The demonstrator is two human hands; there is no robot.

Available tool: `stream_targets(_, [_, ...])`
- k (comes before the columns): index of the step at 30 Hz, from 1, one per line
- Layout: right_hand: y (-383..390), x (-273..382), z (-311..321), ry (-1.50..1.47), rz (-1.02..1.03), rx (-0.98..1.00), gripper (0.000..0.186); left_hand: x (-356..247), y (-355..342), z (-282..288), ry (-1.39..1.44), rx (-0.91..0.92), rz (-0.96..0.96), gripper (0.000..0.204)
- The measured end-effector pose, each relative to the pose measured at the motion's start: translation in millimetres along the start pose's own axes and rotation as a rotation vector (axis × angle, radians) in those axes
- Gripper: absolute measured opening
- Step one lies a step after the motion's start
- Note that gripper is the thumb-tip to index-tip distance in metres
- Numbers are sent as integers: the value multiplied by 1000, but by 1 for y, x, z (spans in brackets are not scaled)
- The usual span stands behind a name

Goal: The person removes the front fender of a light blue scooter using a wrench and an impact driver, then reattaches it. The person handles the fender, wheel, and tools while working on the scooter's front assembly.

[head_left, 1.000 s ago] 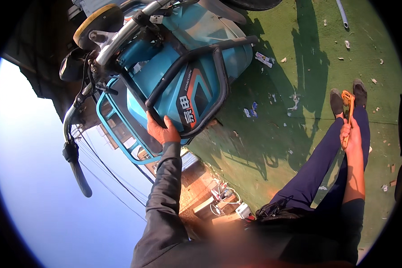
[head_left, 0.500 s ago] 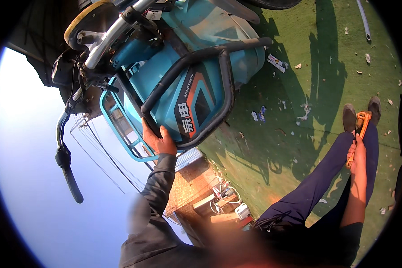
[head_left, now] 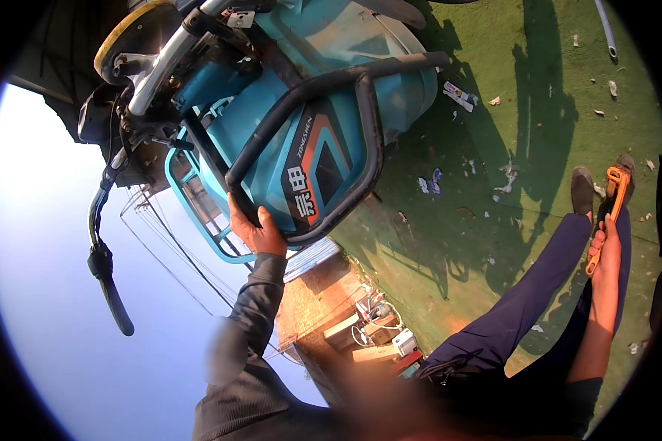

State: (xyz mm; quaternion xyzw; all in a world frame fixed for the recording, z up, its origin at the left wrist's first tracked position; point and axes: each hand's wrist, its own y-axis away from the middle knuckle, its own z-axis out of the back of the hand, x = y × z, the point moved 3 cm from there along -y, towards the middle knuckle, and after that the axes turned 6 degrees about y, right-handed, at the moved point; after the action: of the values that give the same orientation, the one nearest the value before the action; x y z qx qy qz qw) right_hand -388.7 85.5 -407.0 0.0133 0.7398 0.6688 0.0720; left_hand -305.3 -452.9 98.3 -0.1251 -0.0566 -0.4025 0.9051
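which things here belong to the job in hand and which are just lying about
In use:
- orange wrench, in the right hand
- black guard bar, held by the left hand
- teal vehicle behind it

Lying about:
- grey pipe
- litter
- boxes

Left hand [head_left: 256, 234]: some fingers hidden round the black bar [head_left: 371, 140] it grips. Right hand [head_left: 604, 253]: palm side out of view, closed over the middle of the orange wrench [head_left: 619, 204], so that stretch is covered; wrench head hides part of the shoe [head_left: 627, 167] beyond it. Teal vehicle [head_left: 250, 114] above left hand: cut by top edge. Grey tube [head_left: 607, 33] far beyond right hand: same. Grey sleeve [head_left: 263, 305] below left hand: blurred patch over part. Litter [head_left: 507, 176] between hands: mostly too small to identify.
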Motion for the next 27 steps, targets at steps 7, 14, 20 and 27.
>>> stream_targets(7, [-2, -15, -4, 17, -165, 12, 34, -7, 0, 2, 3, 23, 14, 69])
stream_targets(14, [-6, -18, -9, 45, -133, 26, 31, -9, 0, 1, 58, 6, -6, 74])
stream_targets(20, [-8, -15, -14, 65, -4, 33, 27, -9, 0, 0, 100, 5, 13, 72])
stream_targets(27, [-10, -15, -13, 67, 10, 37, 28, -11, -3, 1, 79, 3, -5, 71])
